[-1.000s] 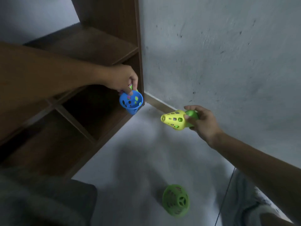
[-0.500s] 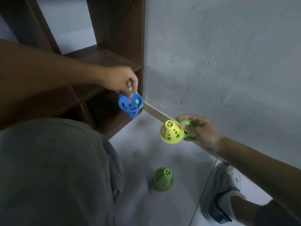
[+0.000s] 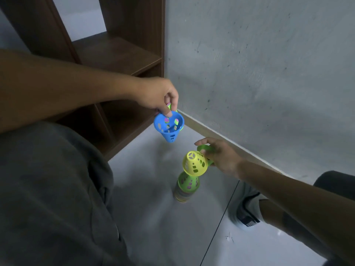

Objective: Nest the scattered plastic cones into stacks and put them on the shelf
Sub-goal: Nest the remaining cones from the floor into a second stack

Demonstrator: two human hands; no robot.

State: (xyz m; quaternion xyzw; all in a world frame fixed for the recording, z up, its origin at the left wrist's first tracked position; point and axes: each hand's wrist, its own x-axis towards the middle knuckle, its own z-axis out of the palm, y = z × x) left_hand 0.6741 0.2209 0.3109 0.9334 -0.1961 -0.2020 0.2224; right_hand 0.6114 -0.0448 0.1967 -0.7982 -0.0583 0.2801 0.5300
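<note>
**Cones gathered, one stack left on the floor**

Head view: since a moment ago I had risen, and my right hand (image 3: 221,156) had swung its yellow cone (image 3: 195,163) over the floor stack (image 3: 187,186). Its fingers pinched the rim. My left hand (image 3: 159,96) gripped the blue cone (image 3: 169,126), other colours nested inside. The shelf (image 3: 117,52) held nothing visible.

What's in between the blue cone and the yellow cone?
Nothing. In the head view, only bare grey floor shows in the gap between the blue cone and the yellow cone.
</note>
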